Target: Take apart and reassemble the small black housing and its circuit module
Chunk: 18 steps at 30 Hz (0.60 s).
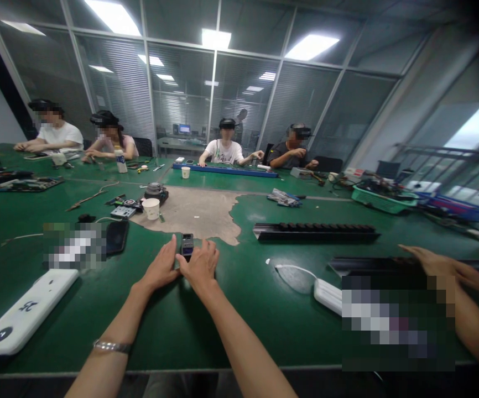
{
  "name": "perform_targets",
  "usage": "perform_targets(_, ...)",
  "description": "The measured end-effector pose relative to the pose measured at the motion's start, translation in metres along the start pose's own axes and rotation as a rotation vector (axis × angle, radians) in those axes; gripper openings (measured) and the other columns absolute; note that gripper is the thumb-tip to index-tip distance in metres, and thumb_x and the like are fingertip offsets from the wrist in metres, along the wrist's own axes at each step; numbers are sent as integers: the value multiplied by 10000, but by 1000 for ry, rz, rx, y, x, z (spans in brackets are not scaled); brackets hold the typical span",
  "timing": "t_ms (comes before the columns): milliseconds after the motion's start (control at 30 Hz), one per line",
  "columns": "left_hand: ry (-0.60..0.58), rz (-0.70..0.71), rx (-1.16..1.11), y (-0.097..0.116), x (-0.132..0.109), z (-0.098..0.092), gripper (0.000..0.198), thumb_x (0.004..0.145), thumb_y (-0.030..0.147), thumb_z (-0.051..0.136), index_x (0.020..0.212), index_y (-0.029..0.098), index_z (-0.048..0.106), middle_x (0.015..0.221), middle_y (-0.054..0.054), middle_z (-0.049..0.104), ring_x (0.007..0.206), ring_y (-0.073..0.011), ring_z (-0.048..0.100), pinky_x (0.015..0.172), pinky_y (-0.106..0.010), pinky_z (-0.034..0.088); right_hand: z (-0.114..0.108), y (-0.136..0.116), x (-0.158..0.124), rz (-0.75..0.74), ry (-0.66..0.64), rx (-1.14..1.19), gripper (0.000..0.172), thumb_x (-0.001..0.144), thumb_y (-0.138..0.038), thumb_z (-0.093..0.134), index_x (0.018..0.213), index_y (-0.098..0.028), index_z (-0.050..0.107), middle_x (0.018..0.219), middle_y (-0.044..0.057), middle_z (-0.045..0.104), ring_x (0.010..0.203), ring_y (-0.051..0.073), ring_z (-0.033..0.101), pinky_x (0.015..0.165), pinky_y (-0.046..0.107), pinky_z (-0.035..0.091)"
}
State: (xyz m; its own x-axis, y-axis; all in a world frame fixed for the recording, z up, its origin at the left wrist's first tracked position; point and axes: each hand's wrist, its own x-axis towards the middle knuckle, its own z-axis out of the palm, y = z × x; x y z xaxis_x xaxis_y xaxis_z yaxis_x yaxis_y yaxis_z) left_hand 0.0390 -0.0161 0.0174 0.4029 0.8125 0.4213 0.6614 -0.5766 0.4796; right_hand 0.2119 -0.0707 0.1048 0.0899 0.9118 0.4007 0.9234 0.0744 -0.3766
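Note:
Both my arms reach forward over a green table (pixel 223 326). My left hand (pixel 161 267) and my right hand (pixel 200 264) meet side by side near the table's middle. A small dark device (pixel 187 244) stands upright just beyond them, held between the fingertips of both hands. The fingers of each hand curve in toward it. My left wrist wears a metal bracelet (pixel 112 346).
A white power strip (pixel 19 315) lies front left, a black phone (pixel 116 236) beyond it, and a paper cup (pixel 151 208). A long black rail (pixel 314 231) and a white adapter with cable (pixel 326 291) lie to the right. Another person's hand (pixel 430 260) rests far right. Several people sit opposite.

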Motion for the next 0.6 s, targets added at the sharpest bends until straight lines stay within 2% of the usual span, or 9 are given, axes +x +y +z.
perform_targets(100,-18,-1,10,0,0,0,1112,883,284,674,1697,101,-60,1702,-294,274,1580,-434,304,1265,-639,301,-4,4,-4,22,-51,-1,543,891,-627,709,1079,-123,790,1353,252,636,1324,415,472,1074,538,384)
perform_targets(267,-1,-7,10,0,0,1,1155,896,363,716,1698,135,-83,1726,-280,223,1584,-445,288,1267,-641,292,-4,11,-8,42,-14,36,590,879,-629,723,1166,-113,754,1436,239,596,1341,392,470,1080,510,399)
perform_targets(433,-3,-5,2,-2,-1,2,1154,861,251,688,1698,154,-101,1727,-259,241,1584,-422,300,1263,-634,304,6,9,-7,38,5,55,606,867,-662,723,1119,-112,761,1412,245,604,1322,393,478,1075,512,399)
perform_targets(600,6,6,14,-2,-1,3,1123,894,282,672,1694,116,-98,1715,-293,241,1576,-434,311,1258,-642,304,16,4,-4,19,48,84,480,908,-571,714,1056,-119,776,1383,229,633,1323,386,484,1077,508,397)
